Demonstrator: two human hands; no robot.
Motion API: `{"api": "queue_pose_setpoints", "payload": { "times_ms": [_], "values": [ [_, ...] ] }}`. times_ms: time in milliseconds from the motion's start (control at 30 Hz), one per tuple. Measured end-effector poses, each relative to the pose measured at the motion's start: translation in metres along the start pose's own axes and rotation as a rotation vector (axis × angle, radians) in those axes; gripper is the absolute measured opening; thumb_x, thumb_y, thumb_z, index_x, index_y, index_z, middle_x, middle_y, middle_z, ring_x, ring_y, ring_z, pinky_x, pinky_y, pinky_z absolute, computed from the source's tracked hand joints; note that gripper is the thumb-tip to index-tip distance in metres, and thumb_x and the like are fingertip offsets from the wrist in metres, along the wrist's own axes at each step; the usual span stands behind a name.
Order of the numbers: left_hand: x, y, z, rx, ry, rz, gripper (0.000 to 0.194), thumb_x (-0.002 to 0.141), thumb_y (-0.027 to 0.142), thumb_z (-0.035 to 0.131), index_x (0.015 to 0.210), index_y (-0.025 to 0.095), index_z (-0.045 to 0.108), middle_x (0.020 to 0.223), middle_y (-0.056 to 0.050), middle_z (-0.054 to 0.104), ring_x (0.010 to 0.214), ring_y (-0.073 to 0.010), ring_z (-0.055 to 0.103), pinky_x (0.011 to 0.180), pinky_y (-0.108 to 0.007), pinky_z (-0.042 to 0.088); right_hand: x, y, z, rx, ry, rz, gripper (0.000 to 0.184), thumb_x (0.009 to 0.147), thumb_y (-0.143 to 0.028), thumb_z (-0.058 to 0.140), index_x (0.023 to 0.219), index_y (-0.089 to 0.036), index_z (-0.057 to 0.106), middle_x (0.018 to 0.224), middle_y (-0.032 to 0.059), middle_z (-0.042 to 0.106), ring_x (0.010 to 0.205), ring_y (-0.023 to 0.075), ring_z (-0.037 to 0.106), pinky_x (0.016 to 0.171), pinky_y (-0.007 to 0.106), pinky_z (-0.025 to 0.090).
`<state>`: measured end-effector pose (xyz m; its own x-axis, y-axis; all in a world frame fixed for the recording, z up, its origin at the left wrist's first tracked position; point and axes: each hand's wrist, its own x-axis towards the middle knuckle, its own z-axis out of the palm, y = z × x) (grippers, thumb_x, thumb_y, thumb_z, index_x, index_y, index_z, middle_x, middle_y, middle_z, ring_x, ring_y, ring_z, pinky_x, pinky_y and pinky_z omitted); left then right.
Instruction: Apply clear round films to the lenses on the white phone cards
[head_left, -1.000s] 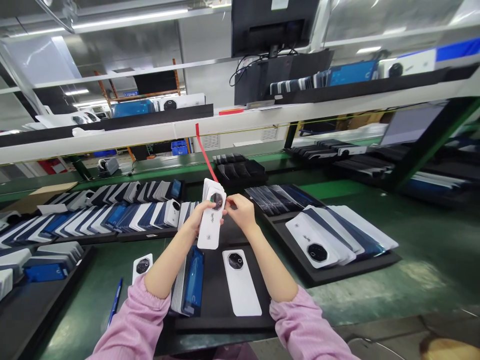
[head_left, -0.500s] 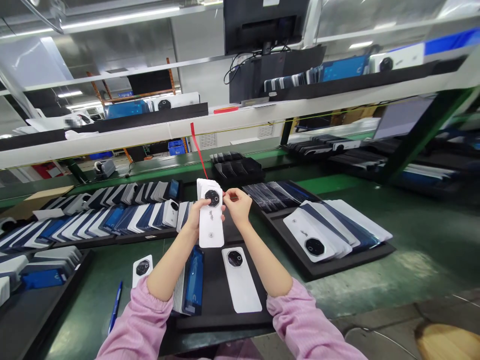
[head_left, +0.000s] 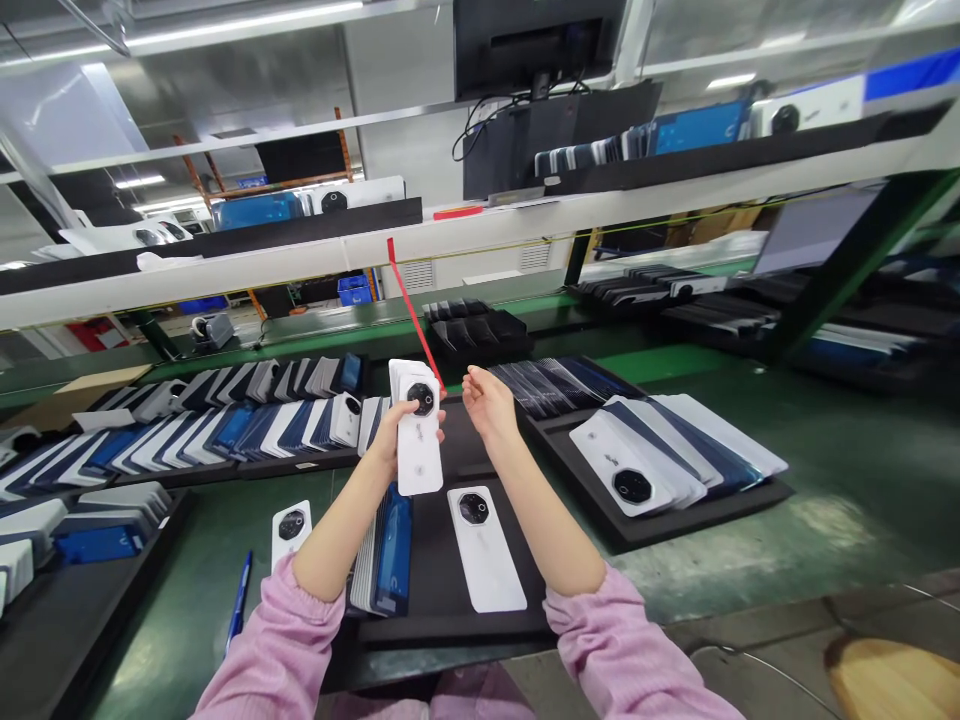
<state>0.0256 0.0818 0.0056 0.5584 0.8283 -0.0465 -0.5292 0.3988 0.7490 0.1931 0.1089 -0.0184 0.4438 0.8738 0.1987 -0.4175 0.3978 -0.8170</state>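
Observation:
My left hand (head_left: 388,435) is closed around a small stack of white phone back covers (head_left: 420,455), held upright with the round black camera part near the top and my thumb beside it. A red strip (head_left: 417,318) slants down from the shelf edge to the stack's right side; whether it touches the covers I cannot tell. To the right, apart from the stack, my right hand (head_left: 491,405) has its fingertips pressed together; anything between them is too small to make out. Below both hands a single white back cover (head_left: 489,560) lies on a black foam tray (head_left: 427,590).
Blue and white covers (head_left: 386,555) stand at that tray's left. Another white cover (head_left: 289,525) and a blue pen (head_left: 238,600) lie farther left. At right, a black tray (head_left: 637,535) holds fanned covers. Rows of covers (head_left: 277,432) fill the back left. A shelf (head_left: 315,265) crosses above.
My right hand has moved right, away from the edge of the stack. The red strip now reaches farther down and slants more to the right. My left hand still holds the stack.

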Motion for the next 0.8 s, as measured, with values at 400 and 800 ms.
{"api": "queue_pose_setpoints", "payload": {
  "times_ms": [400,800],
  "values": [
    [-0.028,0.005,-0.007,-0.074,0.029,-0.120,0.048,0.077,0.035,0.059,0.117,0.009,0.061,0.094,-0.018,0.072,0.065,-0.0206,0.065,0.058,-0.030,0.049,-0.058,-0.029,0.016,-0.402,-0.151,-0.654,0.007,0.078,-0.028,0.075,0.078,-0.021,0.076,0.077,0.0042,0.072,0.068,0.0173,0.067,0.062,0.032,0.059],
    [-0.083,-0.006,0.024,-0.022,-0.006,-0.140,0.062,0.087,0.064,0.051,0.102,0.006,0.068,0.071,-0.013,0.069,0.058,-0.0222,0.064,0.057,-0.031,0.049,-0.115,-0.054,0.024,-0.554,-0.396,-1.116,0.015,0.081,-0.010,0.073,0.087,-0.024,0.073,0.075,0.0015,0.069,0.065,0.0156,0.065,0.058,0.031,0.056]
  ]
}}
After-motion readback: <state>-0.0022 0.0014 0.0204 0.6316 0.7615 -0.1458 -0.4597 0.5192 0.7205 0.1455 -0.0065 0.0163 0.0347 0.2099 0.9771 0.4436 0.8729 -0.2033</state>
